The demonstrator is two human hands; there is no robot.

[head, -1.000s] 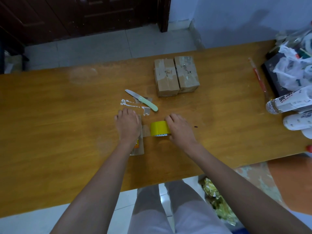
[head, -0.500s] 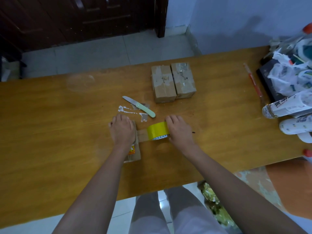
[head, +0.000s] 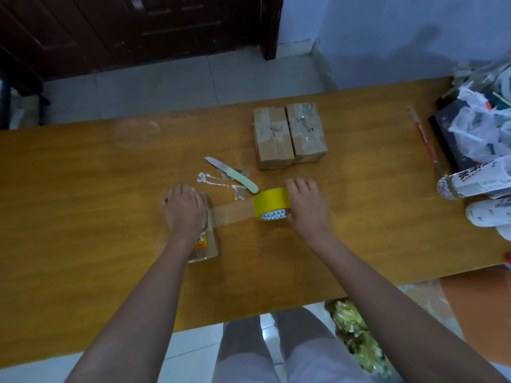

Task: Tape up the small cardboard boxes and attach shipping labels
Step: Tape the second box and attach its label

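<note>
Box (head: 206, 244) lies on table (head: 83, 217), near edge, under left hand (head: 184, 210); fingers flat, pressing. Right hand (head: 305, 207) curls round tape roll (head: 271, 203). Strip (head: 233, 214) stretches between. Keep strip tight, straight; press box firm; cut with knife (head: 232, 174).

Wooden table (head: 83, 217) carries boxes (head: 289, 134), knife (head: 232, 174), tape roll (head: 269, 203), bottles (head: 475, 183).

A knife (head: 231, 174) with a pale green handle lies on the wooden table (head: 83, 217), next to some white scraps (head: 210, 181). Far right edge is cluttered: plastic bags (head: 478, 134) piled on a dark box (head: 448, 134), two white bottles (head: 475, 181) on their sides, and a thin red stick (head: 423, 134). Dark wooden door (head: 138, 26) at the back, crinkly gold wrapper (head: 356, 341) on the tile floor.
</note>
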